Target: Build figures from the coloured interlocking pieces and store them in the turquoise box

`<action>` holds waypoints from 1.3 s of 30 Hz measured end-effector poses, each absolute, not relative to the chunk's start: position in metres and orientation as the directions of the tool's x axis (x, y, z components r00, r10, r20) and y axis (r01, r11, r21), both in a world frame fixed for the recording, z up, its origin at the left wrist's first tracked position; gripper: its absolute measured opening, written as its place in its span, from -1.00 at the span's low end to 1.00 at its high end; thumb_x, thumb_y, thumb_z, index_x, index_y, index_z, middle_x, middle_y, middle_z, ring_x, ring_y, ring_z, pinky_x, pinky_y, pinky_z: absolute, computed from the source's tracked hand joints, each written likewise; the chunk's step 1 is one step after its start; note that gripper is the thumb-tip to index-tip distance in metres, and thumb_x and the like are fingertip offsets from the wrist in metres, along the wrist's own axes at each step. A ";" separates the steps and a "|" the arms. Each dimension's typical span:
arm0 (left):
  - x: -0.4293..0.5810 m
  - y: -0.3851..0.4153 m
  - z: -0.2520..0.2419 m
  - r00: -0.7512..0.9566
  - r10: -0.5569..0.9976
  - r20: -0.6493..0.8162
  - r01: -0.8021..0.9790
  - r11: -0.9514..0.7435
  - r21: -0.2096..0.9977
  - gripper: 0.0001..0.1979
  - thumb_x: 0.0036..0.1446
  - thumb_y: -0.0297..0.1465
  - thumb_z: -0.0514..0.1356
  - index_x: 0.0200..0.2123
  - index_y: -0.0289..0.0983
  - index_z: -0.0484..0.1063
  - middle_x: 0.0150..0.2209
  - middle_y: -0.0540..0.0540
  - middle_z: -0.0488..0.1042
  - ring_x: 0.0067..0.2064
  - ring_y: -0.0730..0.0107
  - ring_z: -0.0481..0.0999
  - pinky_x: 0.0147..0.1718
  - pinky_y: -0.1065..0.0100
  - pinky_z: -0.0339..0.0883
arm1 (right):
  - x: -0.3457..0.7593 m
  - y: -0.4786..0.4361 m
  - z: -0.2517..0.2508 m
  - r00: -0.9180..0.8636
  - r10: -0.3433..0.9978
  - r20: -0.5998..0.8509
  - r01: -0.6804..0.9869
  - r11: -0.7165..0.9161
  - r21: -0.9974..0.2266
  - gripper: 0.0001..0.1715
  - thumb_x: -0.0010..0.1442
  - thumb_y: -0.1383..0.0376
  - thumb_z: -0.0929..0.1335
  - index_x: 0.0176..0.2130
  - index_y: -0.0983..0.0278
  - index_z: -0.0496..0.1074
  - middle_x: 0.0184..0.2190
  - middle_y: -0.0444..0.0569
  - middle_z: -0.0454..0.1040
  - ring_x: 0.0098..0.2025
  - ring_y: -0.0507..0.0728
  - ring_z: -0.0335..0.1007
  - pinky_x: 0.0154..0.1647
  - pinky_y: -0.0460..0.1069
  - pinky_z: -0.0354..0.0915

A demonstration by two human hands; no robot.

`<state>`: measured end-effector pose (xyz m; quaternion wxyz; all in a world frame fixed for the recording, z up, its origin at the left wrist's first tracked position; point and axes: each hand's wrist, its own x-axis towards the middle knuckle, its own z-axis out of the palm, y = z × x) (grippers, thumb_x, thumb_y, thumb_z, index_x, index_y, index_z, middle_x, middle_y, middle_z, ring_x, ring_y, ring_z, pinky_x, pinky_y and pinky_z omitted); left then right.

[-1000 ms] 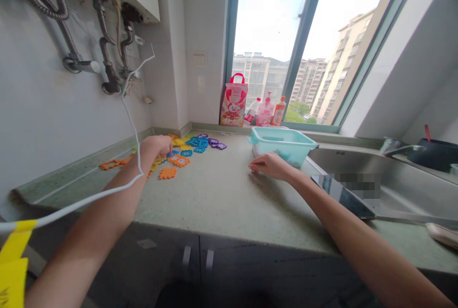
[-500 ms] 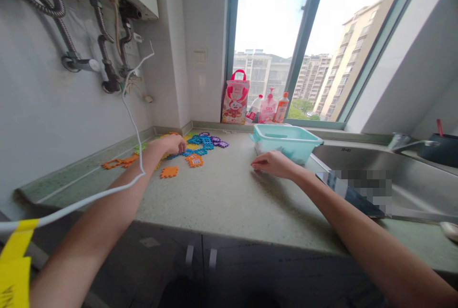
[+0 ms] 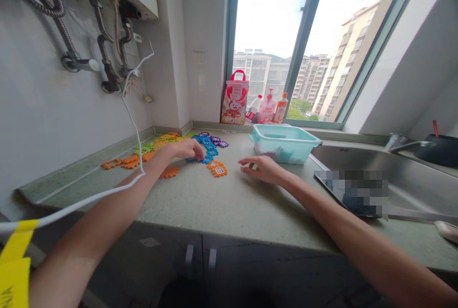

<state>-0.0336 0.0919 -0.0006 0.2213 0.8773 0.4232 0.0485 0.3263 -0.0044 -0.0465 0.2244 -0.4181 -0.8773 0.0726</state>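
Printed orange piece (image 3: pixel 217 169) was moved right.
Left hand (image 3: pixel 189 148): grip could not be told; right hand (image 3: pixel 263 169) was held slightly spread.

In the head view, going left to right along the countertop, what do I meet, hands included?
Leftmost orange pieces, left hand, printed orange piece, right hand, dark flat device, pale object.
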 end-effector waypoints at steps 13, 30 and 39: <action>-0.021 0.109 -0.026 0.683 0.728 0.065 0.661 -0.653 0.370 -0.46 -0.15 -0.64 0.11 -0.14 -0.23 0.70 -0.27 -0.09 0.66 -0.22 0.28 0.64 -0.28 0.42 0.43 | 0.245 -0.036 -0.050 -0.786 0.509 0.351 0.470 0.861 -0.197 -0.47 0.30 0.32 0.36 0.23 0.10 0.49 0.22 0.00 0.49 0.17 0.21 0.48 0.26 0.07 0.32; -0.034 0.087 0.014 0.513 0.840 0.176 0.842 -0.533 0.088 -0.73 0.19 -0.19 0.26 -0.20 -0.22 0.66 -0.19 -0.11 0.67 -0.18 0.24 0.60 -0.20 0.43 0.35 | 0.188 0.012 -0.058 -0.523 0.721 0.454 0.721 0.659 -0.215 -0.34 0.35 0.24 0.35 0.38 0.21 0.30 0.37 0.13 0.33 0.35 0.32 0.28 0.36 0.22 0.21; -0.051 0.089 0.011 0.405 0.860 -0.312 0.907 -0.334 0.256 -0.60 -0.18 -0.11 0.50 -0.33 -0.25 0.59 -0.50 0.04 0.57 -0.37 0.33 0.53 -0.40 0.45 0.26 | 0.187 0.035 -0.060 -0.698 0.661 0.276 0.631 0.750 -0.200 -0.43 0.48 0.18 0.22 0.35 0.33 0.35 0.38 0.15 0.32 0.46 0.26 0.15 0.49 0.20 0.05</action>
